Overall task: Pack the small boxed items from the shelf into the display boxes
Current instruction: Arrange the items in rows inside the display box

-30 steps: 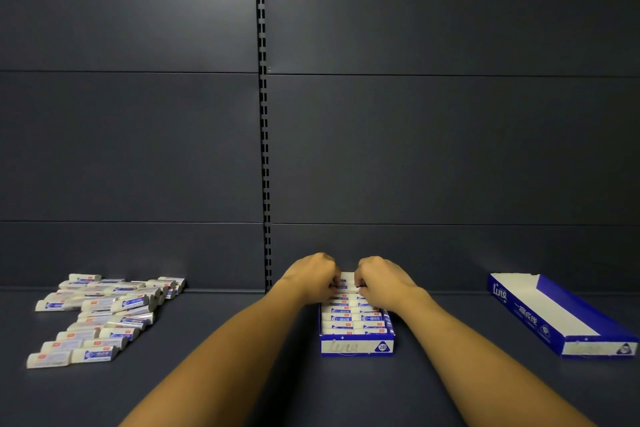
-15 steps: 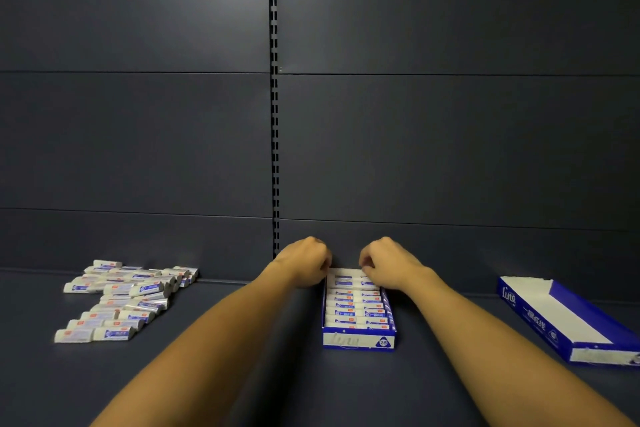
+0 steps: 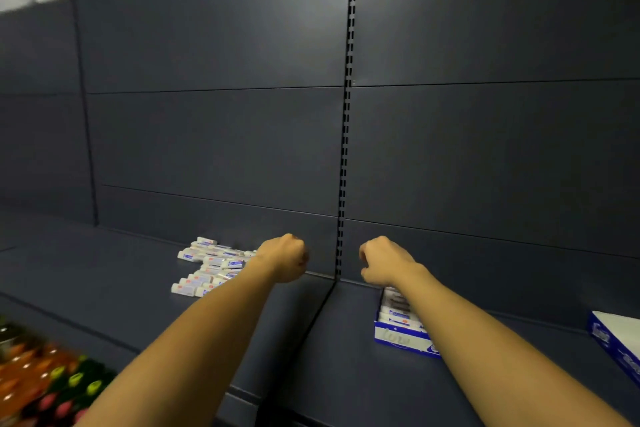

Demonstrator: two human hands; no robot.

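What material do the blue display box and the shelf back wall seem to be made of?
The display box looks like thin printed cardboard: blue and white print, folded flat walls, matte. The back wall looks like painted sheet metal, dark grey with a soft sheen, in flat panels beside a slotted upright. Neither is certain from sight alone.

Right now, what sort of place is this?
Likely a shop aisle: dark shelf on a slotted upright, loose small boxed items, a filled display box, and bottled drinks below.
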